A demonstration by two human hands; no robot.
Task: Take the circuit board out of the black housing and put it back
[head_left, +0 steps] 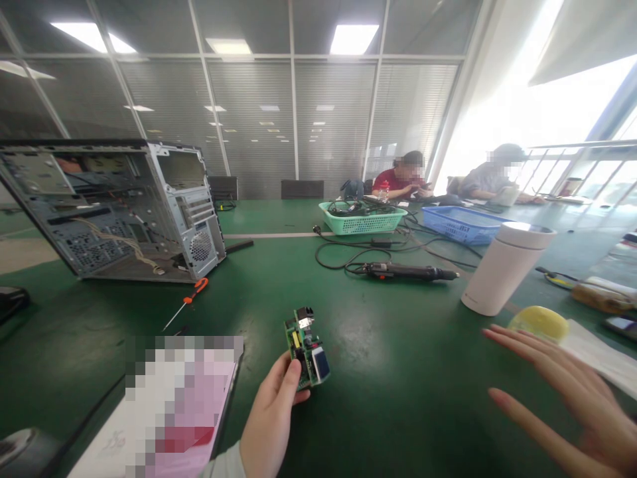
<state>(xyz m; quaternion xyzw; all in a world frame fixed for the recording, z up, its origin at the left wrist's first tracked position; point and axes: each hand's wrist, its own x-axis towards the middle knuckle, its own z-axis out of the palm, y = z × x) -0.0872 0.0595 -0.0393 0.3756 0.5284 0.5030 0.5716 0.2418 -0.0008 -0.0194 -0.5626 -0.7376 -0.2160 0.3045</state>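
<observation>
My left hand (275, 405) grips a small green circuit board (306, 352) by its lower left side, thumb on top. The board carries a small dark screen, a yellow part and a metal connector, and is held above the green table (393, 411). At the lower right, my right hand (567, 398) is spread with its fingers apart and nothing in it. Its fingertips are near a yellow round object (540, 323) and a pale tumbler (506, 269).
An open computer case (192, 226) stands at left, an orange screwdriver (188, 300) before it. Papers (199, 398) lie lower left. Further back are a corded power screwdriver (408, 272), a green basket (363, 220) of cables and a blue basket (462, 224). Two people sit across the table.
</observation>
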